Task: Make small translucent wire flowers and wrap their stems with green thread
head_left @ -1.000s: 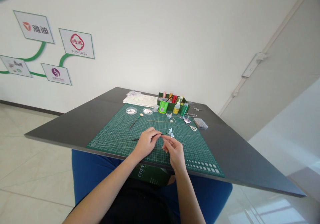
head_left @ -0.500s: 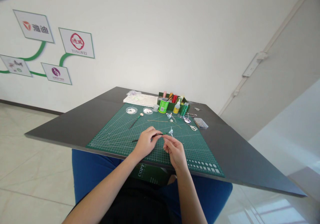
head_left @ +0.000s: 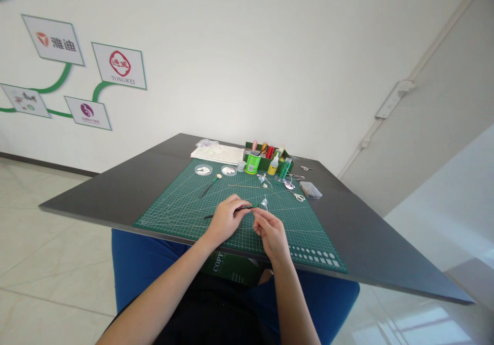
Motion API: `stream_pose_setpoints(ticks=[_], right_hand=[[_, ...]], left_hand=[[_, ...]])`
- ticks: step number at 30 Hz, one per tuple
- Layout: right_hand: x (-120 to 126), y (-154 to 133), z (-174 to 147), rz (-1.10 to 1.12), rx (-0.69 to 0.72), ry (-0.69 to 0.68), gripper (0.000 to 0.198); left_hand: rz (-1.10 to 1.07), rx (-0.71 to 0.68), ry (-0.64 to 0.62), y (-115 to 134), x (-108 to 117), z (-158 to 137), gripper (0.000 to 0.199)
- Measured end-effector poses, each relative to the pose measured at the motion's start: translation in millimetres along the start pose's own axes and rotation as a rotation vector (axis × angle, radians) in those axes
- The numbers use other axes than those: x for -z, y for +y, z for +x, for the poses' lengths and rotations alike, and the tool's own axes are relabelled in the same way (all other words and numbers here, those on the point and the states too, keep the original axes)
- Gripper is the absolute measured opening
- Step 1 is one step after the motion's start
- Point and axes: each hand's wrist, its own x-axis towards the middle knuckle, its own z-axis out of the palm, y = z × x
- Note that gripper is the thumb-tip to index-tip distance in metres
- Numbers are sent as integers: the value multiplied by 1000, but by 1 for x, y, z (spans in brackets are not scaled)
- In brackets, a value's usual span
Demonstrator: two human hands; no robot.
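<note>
My left hand point(head_left: 227, 220) is closed around a thin dark stick point(head_left: 209, 216) held nearly level above the mat, its left end poking out past the palm. Toward the stick's right end there is a green stretch, and a small pale blue, translucent flower-like piece point(head_left: 264, 202) sits at the tip. My right hand point(head_left: 272, 233) is pinched just below the green stretch, fingertips close to those of the left hand. Whatever lies in that pinch is too small to make out. Another dark stick with a green part and pale tip point(head_left: 211, 185) lies farther off on the left.
A green cutting mat point(head_left: 173, 201) covers the table's middle. Along its back stand two shallow dishes point(head_left: 203, 170), a green can point(head_left: 252, 163), a yellow glue bottle point(head_left: 272, 166) and a box of spools point(head_left: 247, 147). White-handled scissors point(head_left: 298, 197) and a clear case point(head_left: 310, 190) lie right.
The pale blue piece at the stick's tip appears slightly turned. Both hands keep nearly the same place and grip.
</note>
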Motion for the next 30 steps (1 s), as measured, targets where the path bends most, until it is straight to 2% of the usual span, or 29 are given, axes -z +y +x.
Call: stream_pose_setpoints(ticks=[12,30], right_hand=[[-2,0,-1,-22,8,30,37],[-1,1,-1,-62,22,0,37]], left_hand=[[-36,7,-44,3,2,-1,21],[3,-10,0,0,1,0,18]])
